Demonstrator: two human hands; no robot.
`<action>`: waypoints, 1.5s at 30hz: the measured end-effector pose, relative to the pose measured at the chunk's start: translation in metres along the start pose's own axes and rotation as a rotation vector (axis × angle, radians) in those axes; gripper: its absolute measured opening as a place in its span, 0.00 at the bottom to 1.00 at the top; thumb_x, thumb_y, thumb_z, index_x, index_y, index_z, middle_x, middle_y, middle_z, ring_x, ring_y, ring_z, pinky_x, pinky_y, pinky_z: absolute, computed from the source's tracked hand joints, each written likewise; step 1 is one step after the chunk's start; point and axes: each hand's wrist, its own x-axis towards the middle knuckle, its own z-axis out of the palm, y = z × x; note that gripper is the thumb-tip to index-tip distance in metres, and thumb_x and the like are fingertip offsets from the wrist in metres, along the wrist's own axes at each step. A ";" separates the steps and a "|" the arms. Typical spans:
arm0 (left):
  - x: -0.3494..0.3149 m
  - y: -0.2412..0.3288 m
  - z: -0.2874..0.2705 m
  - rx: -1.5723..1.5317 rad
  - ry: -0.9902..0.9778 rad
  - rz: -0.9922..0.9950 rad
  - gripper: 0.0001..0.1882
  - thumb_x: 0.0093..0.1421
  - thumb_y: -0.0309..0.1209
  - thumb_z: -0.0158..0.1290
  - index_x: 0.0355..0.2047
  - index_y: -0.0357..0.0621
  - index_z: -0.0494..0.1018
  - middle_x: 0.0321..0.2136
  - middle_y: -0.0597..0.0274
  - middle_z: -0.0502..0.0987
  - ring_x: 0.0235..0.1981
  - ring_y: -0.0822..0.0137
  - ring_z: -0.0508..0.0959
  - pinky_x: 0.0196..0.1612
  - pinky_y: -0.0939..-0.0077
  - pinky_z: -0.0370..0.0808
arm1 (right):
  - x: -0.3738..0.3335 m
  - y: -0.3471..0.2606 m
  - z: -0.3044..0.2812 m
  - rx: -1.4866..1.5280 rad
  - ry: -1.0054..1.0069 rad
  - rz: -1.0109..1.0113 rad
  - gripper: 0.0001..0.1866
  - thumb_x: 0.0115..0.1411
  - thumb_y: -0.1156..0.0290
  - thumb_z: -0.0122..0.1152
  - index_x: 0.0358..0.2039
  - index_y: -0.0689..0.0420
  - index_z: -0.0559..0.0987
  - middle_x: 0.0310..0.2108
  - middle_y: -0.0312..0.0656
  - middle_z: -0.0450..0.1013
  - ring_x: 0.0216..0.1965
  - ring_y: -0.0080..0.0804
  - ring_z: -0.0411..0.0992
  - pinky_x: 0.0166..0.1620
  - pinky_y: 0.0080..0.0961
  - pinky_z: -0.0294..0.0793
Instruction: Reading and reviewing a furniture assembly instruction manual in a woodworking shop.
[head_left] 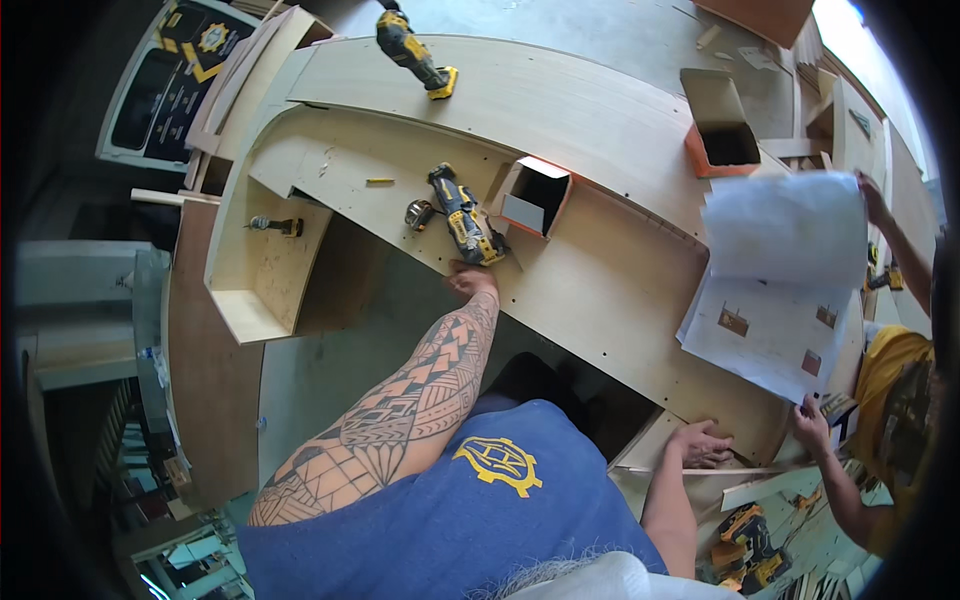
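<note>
My left hand (470,280) is at the near edge of a pale plywood panel (600,300), its fingers curled on the edge. Just beyond it lies a yellow-and-black cordless power tool (462,215). A tape measure (420,214) and a yellow pencil (380,181) rest to the left of that tool. On its right stands an open orange-and-white cardboard box (538,198). My right hand (703,445) is spread over the wood at the panel's near right end, holding nothing. Small dark holes run along the panel's edges.
A cordless drill (415,55) stands on the far board; another drill (275,226) lies in the left wooden compartment (265,300). A second box (718,145) sits far right. At right, a person in yellow holds large paper sheets (775,270). More power tools (748,548) lie lower right.
</note>
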 end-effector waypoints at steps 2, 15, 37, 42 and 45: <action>0.003 0.002 0.010 0.045 -0.003 0.027 0.13 0.65 0.40 0.54 0.44 0.46 0.77 0.36 0.62 0.79 0.33 0.61 0.80 0.35 0.63 0.77 | -0.001 -0.003 -0.008 0.159 0.102 -0.028 0.33 0.62 0.56 0.58 0.62 0.64 0.66 0.59 0.61 0.64 0.62 0.60 0.60 0.64 0.56 0.59; 0.058 -0.027 0.024 0.541 0.058 0.043 0.16 0.72 0.38 0.43 0.54 0.45 0.71 0.38 0.68 0.76 0.33 0.70 0.79 0.31 0.69 0.76 | -0.003 -0.037 -0.047 0.248 -0.156 0.062 0.36 0.62 0.54 0.58 0.67 0.58 0.63 0.72 0.68 0.49 0.75 0.63 0.44 0.75 0.55 0.42; 0.073 -0.059 0.013 0.790 0.160 0.515 0.23 0.41 0.30 0.74 0.41 0.50 0.85 0.47 0.63 0.85 0.42 0.65 0.85 0.35 0.59 0.83 | -0.002 -0.039 -0.047 0.245 -0.230 0.059 0.39 0.62 0.52 0.58 0.69 0.56 0.59 0.73 0.66 0.45 0.76 0.62 0.41 0.75 0.55 0.40; 0.012 -0.024 0.002 0.948 0.071 0.535 0.16 0.53 0.30 0.63 0.44 0.55 0.82 0.40 0.71 0.83 0.34 0.71 0.80 0.29 0.63 0.79 | 0.000 -0.025 -0.044 0.180 -0.197 0.094 0.39 0.62 0.52 0.58 0.69 0.56 0.59 0.74 0.65 0.45 0.76 0.62 0.41 0.75 0.55 0.40; 0.040 -0.032 0.013 0.969 0.070 0.540 0.16 0.51 0.29 0.63 0.43 0.55 0.82 0.39 0.71 0.83 0.33 0.71 0.80 0.29 0.63 0.78 | 0.000 -0.029 -0.048 0.187 -0.203 0.088 0.39 0.63 0.52 0.57 0.69 0.55 0.59 0.74 0.65 0.45 0.76 0.61 0.41 0.75 0.55 0.40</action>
